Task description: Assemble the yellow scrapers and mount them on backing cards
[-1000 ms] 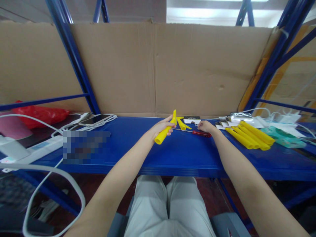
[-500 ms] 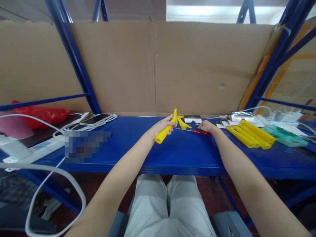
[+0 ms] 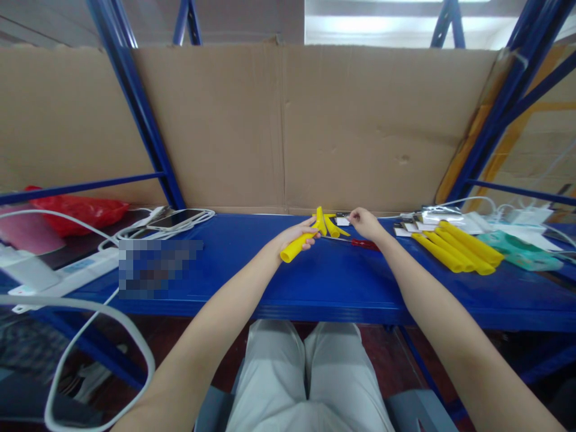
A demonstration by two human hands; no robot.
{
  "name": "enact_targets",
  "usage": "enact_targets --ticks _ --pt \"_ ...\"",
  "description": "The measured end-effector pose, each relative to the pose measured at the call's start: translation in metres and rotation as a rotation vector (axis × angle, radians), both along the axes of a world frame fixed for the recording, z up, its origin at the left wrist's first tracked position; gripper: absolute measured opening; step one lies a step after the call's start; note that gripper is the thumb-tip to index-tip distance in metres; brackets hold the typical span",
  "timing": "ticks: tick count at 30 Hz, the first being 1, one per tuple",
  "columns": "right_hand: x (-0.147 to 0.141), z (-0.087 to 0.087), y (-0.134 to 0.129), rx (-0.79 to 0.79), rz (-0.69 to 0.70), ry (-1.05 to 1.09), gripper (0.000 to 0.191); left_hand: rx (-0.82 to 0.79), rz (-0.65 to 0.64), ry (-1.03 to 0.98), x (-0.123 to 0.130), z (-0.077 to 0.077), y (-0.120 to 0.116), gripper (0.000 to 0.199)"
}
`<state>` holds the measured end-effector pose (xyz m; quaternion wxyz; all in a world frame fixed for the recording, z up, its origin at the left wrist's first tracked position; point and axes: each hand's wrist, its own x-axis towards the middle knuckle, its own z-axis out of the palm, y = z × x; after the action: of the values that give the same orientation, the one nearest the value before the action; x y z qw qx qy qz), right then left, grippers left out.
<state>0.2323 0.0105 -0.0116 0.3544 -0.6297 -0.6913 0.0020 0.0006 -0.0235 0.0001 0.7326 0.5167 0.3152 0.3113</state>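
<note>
My left hand (image 3: 297,233) is wrapped round a hollow yellow plastic tube (image 3: 293,249), its open end pointing down toward me. A yellow forked piece (image 3: 320,222) stands up at the tube's far end. Just beyond it, another yellow forked piece (image 3: 332,227) lies on the blue table (image 3: 328,276). My right hand (image 3: 365,222) is raised slightly over the table with thumb and fingers pinched together; whatever they hold is too small to make out. Behind its fingertips is a small black and white box (image 3: 342,220), partly hidden. Below that hand lies a screwdriver with a red handle (image 3: 365,244).
Several yellow tubes (image 3: 459,249) lie at the right, beside a green plastic bag (image 3: 519,249) and small white boxes (image 3: 409,225). At the left are a phone (image 3: 176,219), coiled white cables (image 3: 204,217), a power strip (image 3: 85,270) and a red bag (image 3: 81,210). Cardboard (image 3: 288,126) stands behind.
My right hand has lifted from near the screwdriver and moved left and away from me, toward the forked pieces. My left hand still holds the yellow tube, shifted only slightly.
</note>
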Motion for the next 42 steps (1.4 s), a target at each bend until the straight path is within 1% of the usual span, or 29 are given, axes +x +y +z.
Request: enact_targets --ticks 3,5,7,9,14,18,22,26,32,42 --pt "-0.017 -0.004 -0.002 0.154 0.181 0.152 0.011 0.029 -0.027 -0.024 -0.003 -0.007 0.006 0.072" --pt "-0.029 -0.006 -0.006 0.229 0.284 0.236 0.012 0.048 -0.051 -0.033 -0.005 -0.011 0.009 0.073" --pt "-0.039 -0.009 -0.011 0.261 0.343 0.293 0.014 0.058 -0.076 -0.029 -0.006 -0.015 0.011 0.075" --pt "-0.046 -0.010 -0.015 0.264 0.371 0.320 0.015 0.063 -0.098 -0.018 -0.005 -0.017 0.011 0.077" --pt "-0.050 -0.011 -0.020 0.261 0.415 0.302 0.015 0.077 -0.155 -0.022 -0.005 -0.019 0.010 0.078" --pt "-0.049 -0.011 -0.019 0.273 0.402 0.296 0.017 0.083 -0.200 -0.036 -0.005 -0.019 0.009 0.079" --pt "-0.051 -0.012 -0.017 0.295 0.388 0.311 0.020 0.090 -0.202 -0.051 -0.005 -0.018 0.008 0.078" --pt "-0.053 -0.013 -0.016 0.286 0.392 0.314 0.018 0.094 -0.226 -0.065 -0.006 -0.019 0.009 0.079" --pt "-0.052 -0.014 -0.015 0.243 0.458 0.305 0.015 0.088 -0.209 -0.067 -0.007 -0.020 0.010 0.078" --pt "-0.051 -0.021 -0.003 0.207 0.490 0.426 0.022 0.086 -0.237 -0.055 -0.007 -0.019 0.011 0.080"
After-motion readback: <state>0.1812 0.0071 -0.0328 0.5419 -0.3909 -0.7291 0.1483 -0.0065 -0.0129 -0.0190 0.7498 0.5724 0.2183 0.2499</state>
